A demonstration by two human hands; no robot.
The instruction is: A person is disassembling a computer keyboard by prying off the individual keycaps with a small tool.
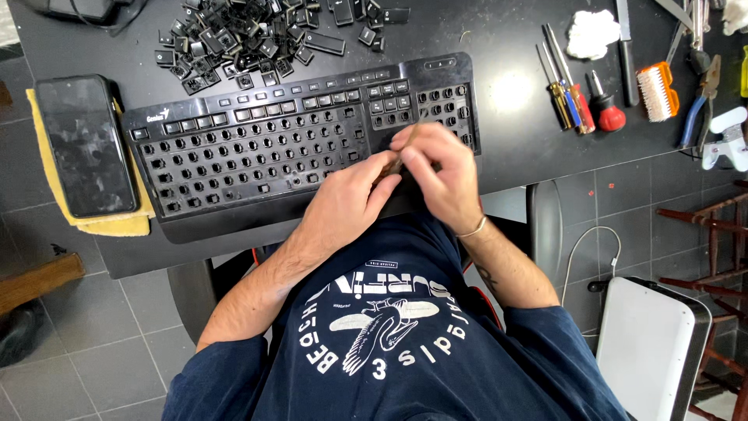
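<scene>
A black keyboard [257, 148] lies on the dark table [506, 109] with most of its keycaps off and only the top rows left. My right hand [440, 175] grips a thin brown stick-like tool [411, 136] over the keyboard's right part. My left hand [347, 199] rests on the keyboard's lower edge, its fingertips touching the lower end of the tool. A heap of loose black keycaps [257, 35] lies beyond the keyboard.
A black phone [86, 144] rests on a yellow cloth [117, 224] at the left. Screwdrivers [573, 90], an orange-handled brush [658, 90], blue-handled pliers [701, 101], a white rag [590, 33] and a white game controller [728, 139] lie at right. A white chair [650, 343] stands beside me.
</scene>
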